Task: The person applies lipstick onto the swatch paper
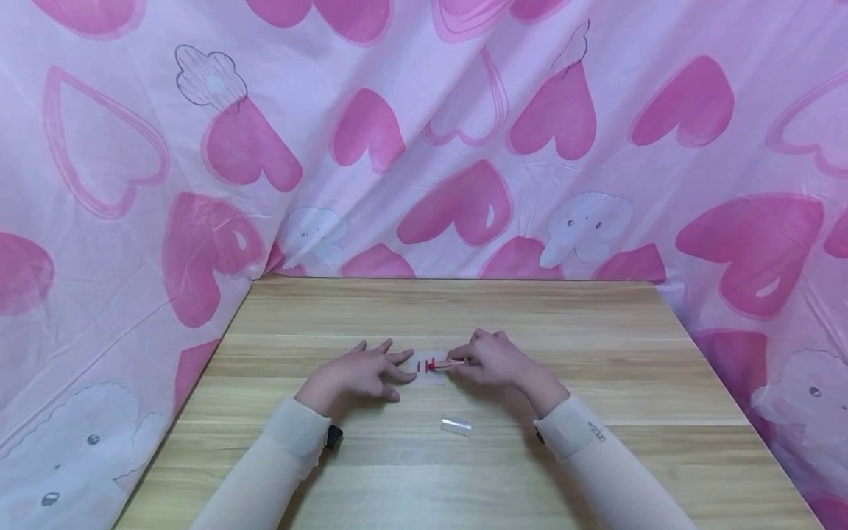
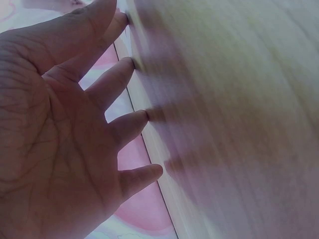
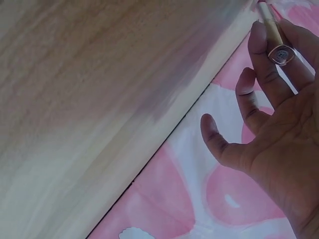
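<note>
Plainly, the right grip [image 1: 495, 359] holds lipstick [image 3: 272, 32]; sleeve lettering [image 1: 597, 431] is illegible.

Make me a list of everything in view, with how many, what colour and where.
table: 1, light wood, foreground
cloth: count unclear, pink and white with hearts, around the table
sheet: 1, whitish, on the table
marks: at least 2, red, on the sheet
clear piece: 1, transparent, nearer than the sheet
lipstick: 1, red tip, gold body, tip at the sheet
sleeves: 2, pale, foreground
black objects: 2, black, beside sleeve ends
left hand: 1, bare, at the sheet's left
right hand: 1, bare, holding the lipstick
</note>
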Demonstrator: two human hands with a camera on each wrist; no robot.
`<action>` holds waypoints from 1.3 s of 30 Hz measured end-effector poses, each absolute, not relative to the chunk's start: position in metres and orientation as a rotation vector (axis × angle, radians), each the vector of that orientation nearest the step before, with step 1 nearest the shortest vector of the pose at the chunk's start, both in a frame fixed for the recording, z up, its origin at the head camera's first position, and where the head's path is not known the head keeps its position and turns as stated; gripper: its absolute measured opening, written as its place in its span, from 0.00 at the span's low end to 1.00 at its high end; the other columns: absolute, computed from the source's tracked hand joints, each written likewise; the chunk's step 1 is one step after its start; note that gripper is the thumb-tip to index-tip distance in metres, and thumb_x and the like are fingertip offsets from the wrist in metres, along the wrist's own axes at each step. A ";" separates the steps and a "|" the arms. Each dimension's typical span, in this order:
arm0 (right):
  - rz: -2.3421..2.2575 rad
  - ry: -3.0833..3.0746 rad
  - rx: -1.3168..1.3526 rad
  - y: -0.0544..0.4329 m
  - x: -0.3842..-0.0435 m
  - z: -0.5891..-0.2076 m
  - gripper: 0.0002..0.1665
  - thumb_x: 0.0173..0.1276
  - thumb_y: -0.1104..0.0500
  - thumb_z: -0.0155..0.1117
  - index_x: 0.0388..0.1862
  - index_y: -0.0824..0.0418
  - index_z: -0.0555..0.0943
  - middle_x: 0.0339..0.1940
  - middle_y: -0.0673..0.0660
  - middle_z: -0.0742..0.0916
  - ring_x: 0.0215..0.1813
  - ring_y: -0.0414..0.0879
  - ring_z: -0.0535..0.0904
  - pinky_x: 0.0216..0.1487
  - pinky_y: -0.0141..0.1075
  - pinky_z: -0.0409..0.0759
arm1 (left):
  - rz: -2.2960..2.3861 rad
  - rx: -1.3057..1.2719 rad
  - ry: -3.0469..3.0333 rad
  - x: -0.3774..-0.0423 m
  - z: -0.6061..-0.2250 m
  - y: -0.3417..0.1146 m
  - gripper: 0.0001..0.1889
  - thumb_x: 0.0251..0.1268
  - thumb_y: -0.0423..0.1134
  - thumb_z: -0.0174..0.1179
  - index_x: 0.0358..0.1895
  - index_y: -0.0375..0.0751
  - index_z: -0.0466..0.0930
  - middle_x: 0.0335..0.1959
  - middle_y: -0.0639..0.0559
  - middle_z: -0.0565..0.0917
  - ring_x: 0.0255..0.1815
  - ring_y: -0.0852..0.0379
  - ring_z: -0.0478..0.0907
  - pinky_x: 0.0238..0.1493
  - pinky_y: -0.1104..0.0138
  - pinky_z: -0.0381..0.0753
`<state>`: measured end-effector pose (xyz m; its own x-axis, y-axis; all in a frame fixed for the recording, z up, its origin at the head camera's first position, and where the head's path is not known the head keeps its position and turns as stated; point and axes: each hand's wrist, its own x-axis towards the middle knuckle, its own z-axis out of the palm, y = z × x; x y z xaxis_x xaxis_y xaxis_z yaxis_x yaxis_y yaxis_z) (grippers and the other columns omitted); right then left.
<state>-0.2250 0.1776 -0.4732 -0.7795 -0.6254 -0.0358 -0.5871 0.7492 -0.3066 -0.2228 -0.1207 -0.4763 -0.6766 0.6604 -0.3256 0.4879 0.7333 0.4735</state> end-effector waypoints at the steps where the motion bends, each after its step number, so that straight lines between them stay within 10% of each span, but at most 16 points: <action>1: -0.436 2.811 -0.986 0.178 -0.225 -0.473 0.17 0.71 0.42 0.65 0.55 0.42 0.87 0.23 0.36 0.77 0.38 0.39 0.69 0.41 0.42 0.65 | 0.482 0.873 2.452 -0.223 -0.477 -0.121 0.24 0.66 0.49 0.66 0.65 0.67 0.78 0.80 0.63 0.56 0.82 0.44 0.39 0.75 0.36 0.32; 24: -0.590 2.855 -0.912 0.189 -0.229 -0.476 0.16 0.74 0.48 0.64 0.58 0.44 0.84 0.30 0.36 0.82 0.37 0.40 0.73 0.44 0.42 0.70 | 0.455 1.017 2.550 -0.227 -0.485 -0.123 0.24 0.69 0.55 0.62 0.67 0.66 0.77 0.79 0.61 0.59 0.81 0.41 0.44 0.72 0.31 0.34; 31: -0.984 2.718 -0.864 0.190 -0.232 -0.475 0.14 0.77 0.50 0.60 0.58 0.44 0.80 0.36 0.48 0.86 0.39 0.43 0.78 0.45 0.43 0.78 | 0.706 0.974 2.879 -0.231 -0.479 -0.109 0.17 0.69 0.56 0.62 0.56 0.56 0.86 0.59 0.59 0.84 0.65 0.51 0.75 0.67 0.43 0.66; 39: -1.487 2.431 -0.836 0.183 -0.229 -0.463 0.14 0.79 0.55 0.57 0.60 0.49 0.77 0.42 0.56 0.90 0.52 0.46 0.85 0.56 0.46 0.77 | 1.720 0.602 2.377 -0.227 -0.472 -0.079 0.21 0.68 0.46 0.66 0.61 0.43 0.82 0.54 0.48 0.85 0.55 0.53 0.80 0.57 0.55 0.80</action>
<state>-0.2287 0.1832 -0.4629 -0.8279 -0.5431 0.1398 -0.3717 0.3449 -0.8619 -0.2268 -0.0793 -0.4717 -0.9091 0.4007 0.1139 0.2335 0.2636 0.9360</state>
